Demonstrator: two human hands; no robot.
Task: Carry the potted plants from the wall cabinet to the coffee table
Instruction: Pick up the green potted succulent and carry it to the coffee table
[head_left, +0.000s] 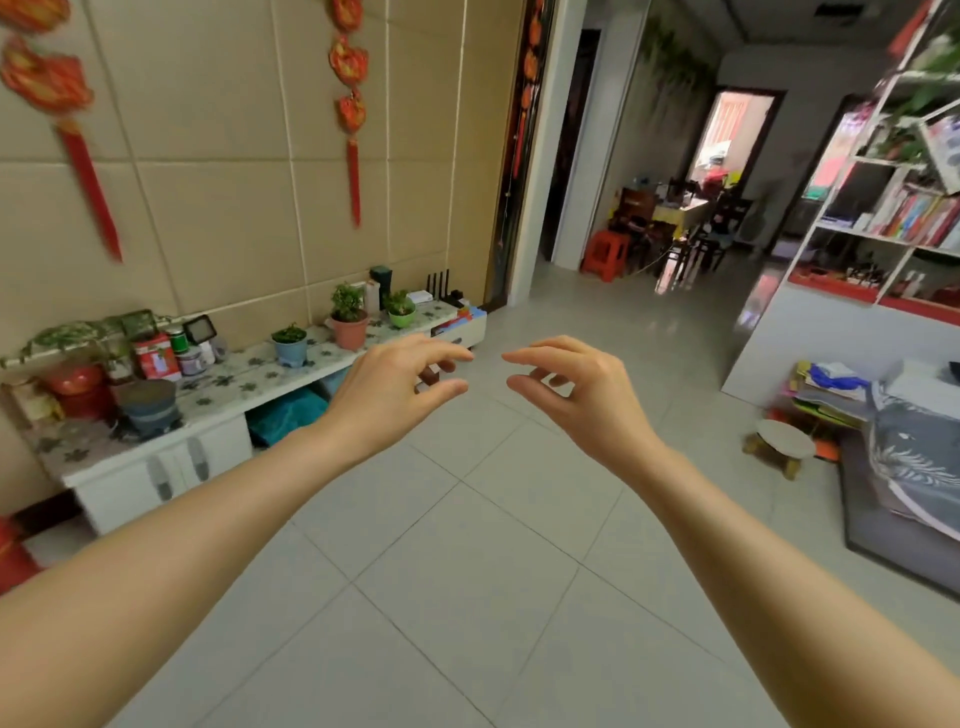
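Three potted plants: small leafy greens along the low white wall cabinet (156, 467), on its floral-patterned top
Blue pot (291, 351): round, smooth, leftmost of the three
Terracotta pot (349, 331): tapered, middle, tallest plant
Green pot (402, 316): bowl-shaped, rightmost
Left hand (389, 389): fingers loosely curled and apart, holding nothing, over pale floor tiles (467, 597)
Right hand (582, 389): likewise loose, empty
Writing: none legible

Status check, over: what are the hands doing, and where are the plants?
Both hands, left and right, empty, raised over the floor. Three potted plants on the cabinet. Path clear.
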